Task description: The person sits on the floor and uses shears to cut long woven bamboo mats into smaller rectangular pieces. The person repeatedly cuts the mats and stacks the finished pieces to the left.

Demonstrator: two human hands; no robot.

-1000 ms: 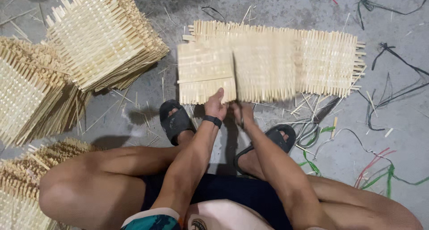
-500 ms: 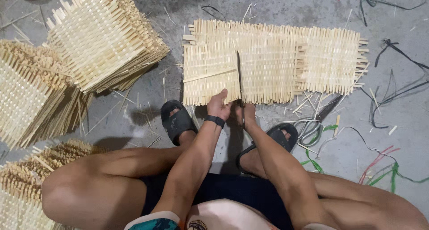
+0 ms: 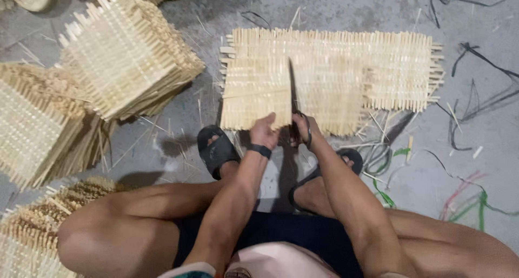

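Observation:
A long woven bamboo mat [image 3: 346,72] lies on the concrete floor in front of me. My left hand [image 3: 264,131] grips the near edge of the mat's left section [image 3: 254,91], which sits slightly raised. My right hand [image 3: 301,131] holds black scissors [image 3: 294,102], their blades running up into the mat along a dark cut line. A black band sits on my left wrist. I squat with both feet in black sandals [image 3: 216,148] just below the mat.
Stacks of square woven bamboo panels [image 3: 127,56] pile up at the left, with more [image 3: 30,126] along the left edge and bottom left. Loose bamboo slivers and coloured cords [image 3: 459,197] lie on the floor to the right.
The mat's left section, lifted and folded over a second ago, has dropped nearly flat. The scissors now reach further up into the mat.

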